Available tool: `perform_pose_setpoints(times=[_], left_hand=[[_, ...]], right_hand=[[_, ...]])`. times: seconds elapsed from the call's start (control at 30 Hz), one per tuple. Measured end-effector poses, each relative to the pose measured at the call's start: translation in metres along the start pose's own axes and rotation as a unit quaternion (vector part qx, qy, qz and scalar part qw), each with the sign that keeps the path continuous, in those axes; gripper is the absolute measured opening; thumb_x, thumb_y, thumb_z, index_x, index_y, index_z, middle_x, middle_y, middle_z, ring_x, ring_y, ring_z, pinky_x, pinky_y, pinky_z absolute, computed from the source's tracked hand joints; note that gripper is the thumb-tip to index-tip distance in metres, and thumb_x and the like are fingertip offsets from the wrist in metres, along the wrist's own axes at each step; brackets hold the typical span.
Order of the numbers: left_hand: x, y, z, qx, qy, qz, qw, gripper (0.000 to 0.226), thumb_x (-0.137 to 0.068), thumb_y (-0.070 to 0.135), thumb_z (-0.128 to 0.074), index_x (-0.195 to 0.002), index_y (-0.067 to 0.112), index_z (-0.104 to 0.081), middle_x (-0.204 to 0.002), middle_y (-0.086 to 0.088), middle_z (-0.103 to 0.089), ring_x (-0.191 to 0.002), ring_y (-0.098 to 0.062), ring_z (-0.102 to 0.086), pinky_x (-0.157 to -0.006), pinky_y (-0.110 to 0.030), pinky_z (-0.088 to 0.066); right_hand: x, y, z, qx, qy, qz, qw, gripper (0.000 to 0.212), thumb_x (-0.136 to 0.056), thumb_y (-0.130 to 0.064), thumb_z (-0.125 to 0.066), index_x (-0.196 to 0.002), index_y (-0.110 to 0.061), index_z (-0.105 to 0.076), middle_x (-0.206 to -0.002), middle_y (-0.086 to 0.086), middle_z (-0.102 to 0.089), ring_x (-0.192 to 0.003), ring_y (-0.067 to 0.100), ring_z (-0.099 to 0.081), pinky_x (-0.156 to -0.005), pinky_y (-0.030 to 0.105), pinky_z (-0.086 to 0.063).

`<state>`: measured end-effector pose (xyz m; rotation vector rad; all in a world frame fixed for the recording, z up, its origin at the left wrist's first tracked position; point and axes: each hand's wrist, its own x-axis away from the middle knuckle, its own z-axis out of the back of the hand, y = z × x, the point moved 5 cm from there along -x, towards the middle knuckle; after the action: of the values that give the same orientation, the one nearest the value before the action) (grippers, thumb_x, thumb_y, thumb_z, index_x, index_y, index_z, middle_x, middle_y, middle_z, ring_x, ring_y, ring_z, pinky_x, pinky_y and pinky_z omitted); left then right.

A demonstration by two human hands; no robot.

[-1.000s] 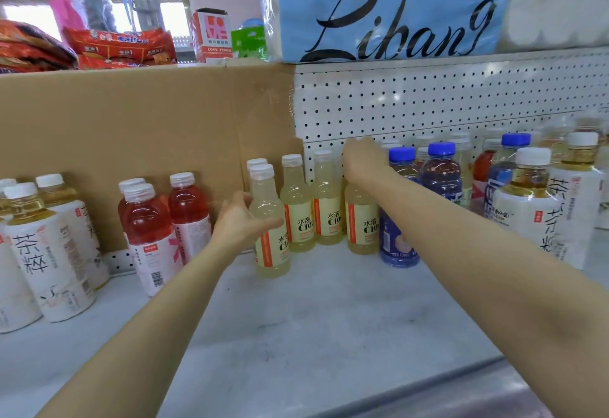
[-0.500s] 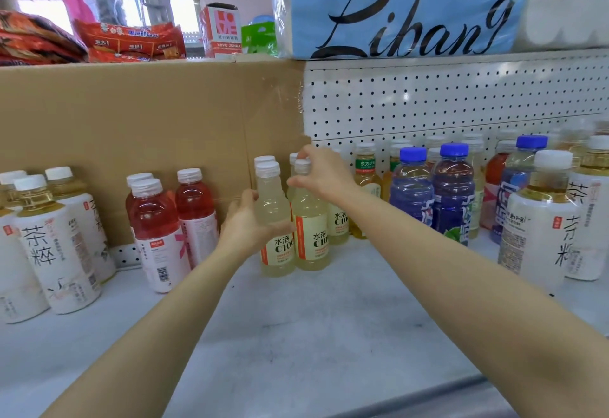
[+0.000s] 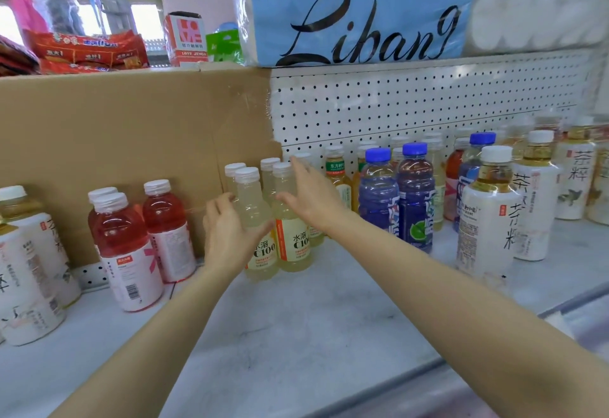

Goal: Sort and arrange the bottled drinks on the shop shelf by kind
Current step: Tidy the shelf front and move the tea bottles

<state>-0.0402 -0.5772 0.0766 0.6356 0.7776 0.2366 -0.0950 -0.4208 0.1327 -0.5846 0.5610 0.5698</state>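
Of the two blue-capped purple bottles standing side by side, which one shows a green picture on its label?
The right one, darker purple, has a green picture low on its label; the left one shows none.

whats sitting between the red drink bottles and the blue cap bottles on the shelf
In the head view, the cluster of pale yellow C100 bottles stands between the red bottles and the blue-capped bottles, with both hands on it: left hand, right hand.
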Motion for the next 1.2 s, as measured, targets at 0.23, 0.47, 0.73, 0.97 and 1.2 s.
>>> perform_pose_setpoints(times=[0.23, 0.47, 0.73, 0.97, 1.2], left_hand=[[0.019, 0.081, 0.001, 0.014, 0.152, -0.191, 0.970, 0.060, -0.082, 0.030, -0.074, -0.131, 0.007, -0.049, -0.136, -0.012, -0.047, -0.125, -0.030, -0.041, -0.108, -0.036, -0.030], [0.062, 0.142, -0.049, 0.141, 0.041, -0.191, 0.970, 0.035, -0.094, 0.020, -0.062, -0.126, 0.011, -0.052, -0.121, -0.002, -0.051, -0.111, -0.019, -0.051, -0.099, -0.036, -0.045], [0.155, 0.245, -0.141, 0.369, -0.227, -0.050, 0.900, 0.076, -0.077, 0.038, -0.079, -0.137, 0.023, -0.035, -0.129, 0.007, -0.049, -0.112, -0.004, -0.054, -0.094, -0.023, -0.048], [0.165, 0.254, -0.167, 0.323, -0.118, 0.029, 0.939, 0.077, -0.079, 0.021, -0.082, -0.133, 0.017, -0.027, -0.128, -0.005, -0.052, -0.115, -0.022, -0.055, -0.087, -0.035, -0.049], [0.162, 0.231, -0.134, 0.387, -0.045, 0.089, 0.917, 0.067, -0.077, 0.042, -0.079, -0.134, 0.029, -0.046, -0.119, 0.008, -0.063, -0.109, -0.017, -0.060, -0.088, -0.040, -0.056]], right_hand=[[0.062, 0.018, 0.045, 0.110, 0.057, 0.026, 0.992, 0.040, -0.096, -0.032, -0.053, -0.131, -0.013, -0.050, -0.127, 0.003, -0.054, -0.118, 0.022, -0.048, -0.088, 0.033, -0.042], [0.143, 0.055, 0.106, 0.112, 0.203, 0.084, 0.969, 0.011, -0.083, -0.017, -0.064, -0.091, -0.011, -0.070, -0.085, 0.003, -0.067, -0.079, 0.022, -0.060, -0.065, 0.035, -0.051], [0.194, 0.155, 0.196, 0.097, 0.346, 0.000, 0.933, 0.009, -0.088, -0.016, -0.059, -0.093, -0.012, -0.066, -0.088, 0.001, -0.062, -0.081, 0.018, -0.055, -0.065, 0.028, -0.046], [0.177, 0.278, 0.182, -0.074, 0.225, -0.283, 0.930, 0.097, -0.070, -0.029, -0.083, -0.144, -0.008, -0.025, -0.146, 0.015, -0.033, -0.135, 0.029, -0.028, -0.109, 0.043, -0.028], [0.149, 0.310, 0.163, -0.177, 0.163, -0.303, 0.922, 0.103, -0.071, -0.030, -0.083, -0.148, -0.018, -0.016, -0.142, 0.010, -0.046, -0.126, 0.033, -0.048, -0.100, 0.052, -0.043]])
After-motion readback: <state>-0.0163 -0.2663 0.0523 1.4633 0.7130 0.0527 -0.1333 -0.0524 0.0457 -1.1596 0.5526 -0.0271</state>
